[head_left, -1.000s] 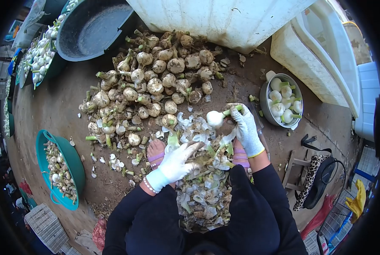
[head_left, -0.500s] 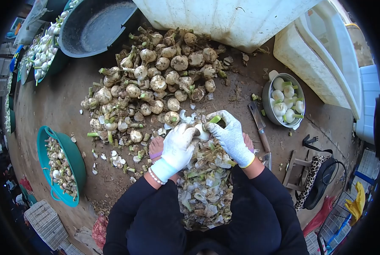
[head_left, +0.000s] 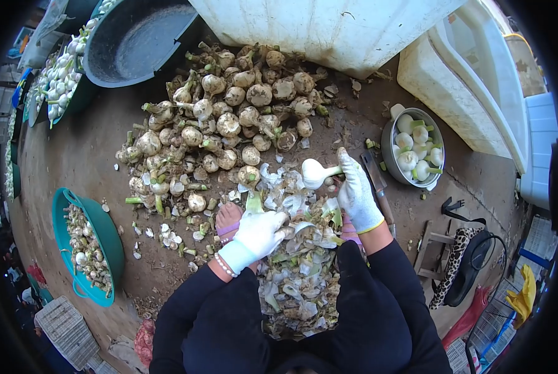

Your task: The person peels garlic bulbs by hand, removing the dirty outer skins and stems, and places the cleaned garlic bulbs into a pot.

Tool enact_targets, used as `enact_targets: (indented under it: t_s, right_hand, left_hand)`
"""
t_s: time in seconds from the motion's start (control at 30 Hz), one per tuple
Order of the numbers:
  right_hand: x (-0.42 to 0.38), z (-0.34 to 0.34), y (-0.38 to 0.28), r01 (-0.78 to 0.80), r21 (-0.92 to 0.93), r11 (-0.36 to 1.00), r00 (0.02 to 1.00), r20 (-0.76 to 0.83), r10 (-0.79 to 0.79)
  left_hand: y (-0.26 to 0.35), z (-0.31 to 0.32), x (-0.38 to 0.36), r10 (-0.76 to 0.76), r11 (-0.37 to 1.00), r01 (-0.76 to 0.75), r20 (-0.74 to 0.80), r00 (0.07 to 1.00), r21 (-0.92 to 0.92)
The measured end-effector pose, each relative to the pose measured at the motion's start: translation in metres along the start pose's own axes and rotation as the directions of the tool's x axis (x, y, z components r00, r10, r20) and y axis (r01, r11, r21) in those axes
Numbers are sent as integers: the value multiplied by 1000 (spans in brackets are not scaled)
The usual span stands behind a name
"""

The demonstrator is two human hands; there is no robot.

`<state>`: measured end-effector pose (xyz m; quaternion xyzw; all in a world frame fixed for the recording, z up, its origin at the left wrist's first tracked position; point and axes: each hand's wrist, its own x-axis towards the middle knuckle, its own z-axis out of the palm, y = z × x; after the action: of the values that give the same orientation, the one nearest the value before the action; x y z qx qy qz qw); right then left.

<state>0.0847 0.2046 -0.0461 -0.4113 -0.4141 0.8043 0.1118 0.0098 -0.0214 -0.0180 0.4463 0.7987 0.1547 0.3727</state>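
The left hand (head_left: 258,234) is covering whatever it grips among the peelings (head_left: 300,274), the lap is hiding the heap's near edge, and the knife (head_left: 378,187) is disappearing behind the right hand (head_left: 358,193).

Bulb: peeled white round bulb with short green stalk (head_left: 315,171), clean and glossy, lying sideways with stalk pointing right, raised above the peel heap.
Grip: stalk end pinched in the white-gloved right hand (head_left: 357,193).
Peelings: heap of pale husks and green trimmings (head_left: 300,274), loose and layered, between the feet; the white-gloved left hand (head_left: 260,234) rests on its upper edge.
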Motion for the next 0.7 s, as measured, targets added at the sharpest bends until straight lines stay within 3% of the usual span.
enact_targets:
  t_s: [0.07, 0.1, 0.13, 0.17, 0.2, 0.23, 0.27, 0.3, 0.33, 0.4, 0.53, 0.57, 0.6, 0.67, 0.7]
  right_hand:
    - [-3, 7, -8, -177, 185, 967, 984, 29, 175]
    - [-3, 14, -22, -133, 124, 983, 986, 117, 118]
    - [-6, 22, -38, -102, 140, 985, 992, 88, 90]
    - [-8, 37, -66, -49, 154, 987, 988, 153, 25]
    - [-4, 56, -94, 89, 244, 966, 989, 90, -113]
    - [-12, 70, -142, 48, 384, 922, 886, 410, -217]
    - [-16, 94, -190, 45, 522, 852, 723, 571, -389]
    - [-12, 97, -189, 43, 525, 850, 727, 567, -387]
    - [-10, 100, -190, 160, 498, 853, 725, 527, -443]
    - [-6, 107, -197, 395, 415, 820, 687, 459, -563]
    - [5, 128, -190, 753, 190, 630, 531, 390, -752]
    - [3, 123, -162, 434, 255, 864, 669, 551, -499]
    - [0, 116, -128, 290, 96, 952, 779, 554, -293]
    - [-7, 95, -74, 263, -207, 942, 841, 528, -119]
    - [-5, 81, -44, 231, -261, 937, 862, 502, -72]
  left_hand:
    - [-7, 5, 3, -36, 999, 36, -21, 999, 16]
    - [-15, 12, 4, -39, 999, 34, -149, 988, -38]
    - [-24, 19, 1, -49, 996, 26, -269, 962, -88]
    - [-28, 9, 0, -141, 986, 111, -271, 952, -124]
    - [-34, 3, 1, -265, 958, 207, -328, 907, -200]
    - [-56, 10, 2, -303, 949, 234, -402, 864, -211]
    - [-81, 20, 3, -336, 940, 257, -470, 816, -226]
    - [-93, 21, 3, -340, 940, 292, -514, 788, -175]
    - [-102, 19, 5, -337, 938, 324, -559, 758, -126]
    - [-107, 11, 16, -268, 963, 230, -553, 789, -140]
    - [-109, 14, 45, -262, 925, 334, -331, 906, 181]
    - [-111, 19, 49, -239, 930, 317, -348, 906, 186]
    - [-114, 24, 50, -209, 936, 294, -365, 907, 194]
    - [-123, 30, 53, -178, 944, 264, -371, 911, 195]
    - [-128, 37, 53, -173, 957, 248, -390, 904, 151]
